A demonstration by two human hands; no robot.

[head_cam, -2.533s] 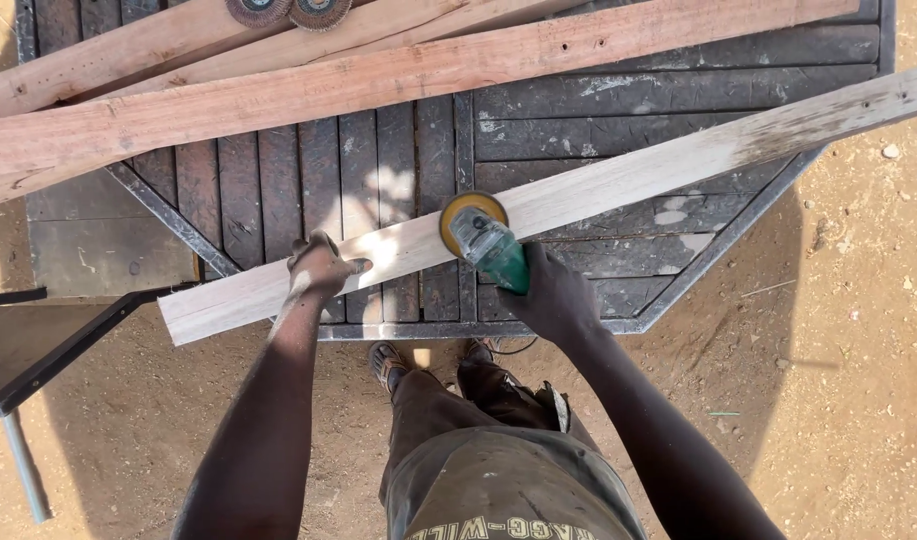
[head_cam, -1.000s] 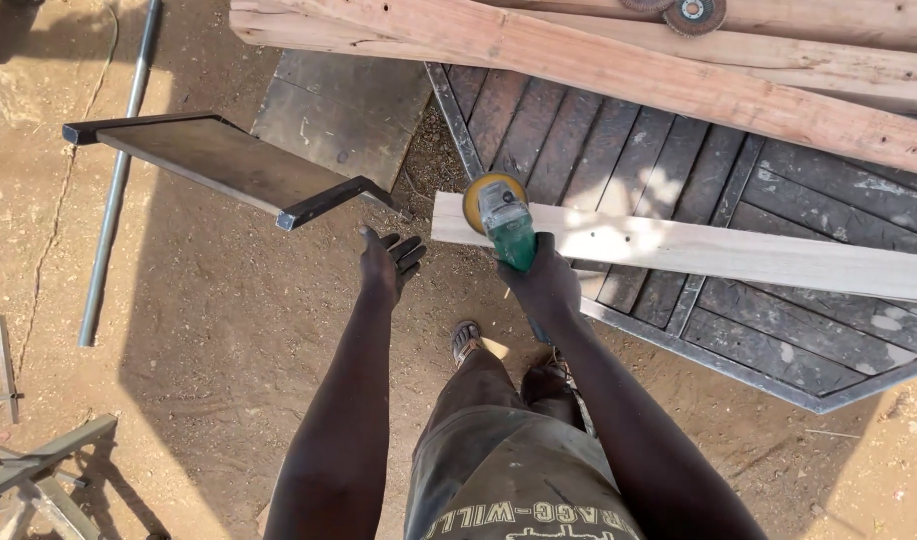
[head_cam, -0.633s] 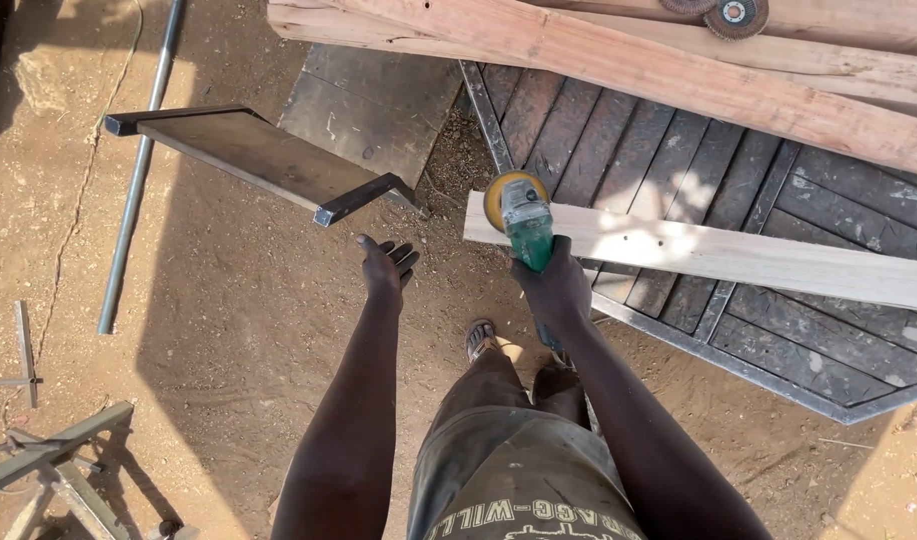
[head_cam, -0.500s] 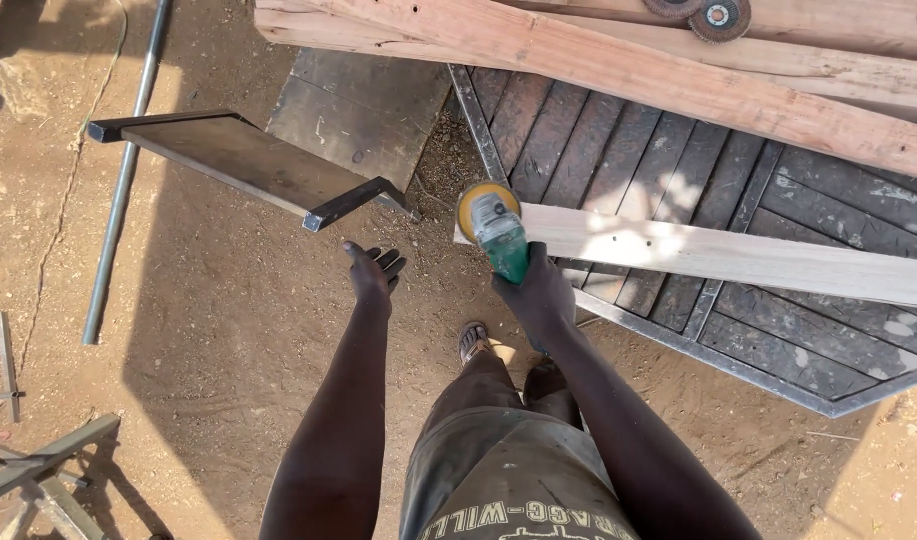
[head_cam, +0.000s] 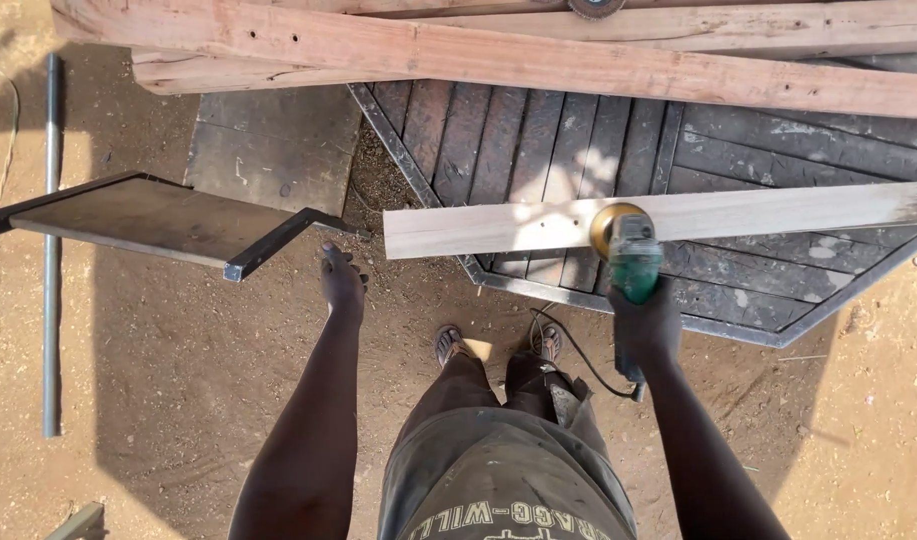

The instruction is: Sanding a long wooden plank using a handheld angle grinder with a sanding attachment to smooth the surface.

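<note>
One hand, the right hand (head_cam: pixel 646 325), clamps the green angle grinder (head_cam: pixel 628 255) on the pale wooden plank (head_cam: pixel 738 212); left hand (head_cam: pixel 342 282) hangs free, fingers probably loosely apart — steady that plank.

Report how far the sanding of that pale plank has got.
Done: cannot tell; the pale plank looks evenly light, with one darker patch at its far right end. In hand: the right hand holds the green grinder, disc on the plank. The left hand hangs free. Left: unclear.
</note>
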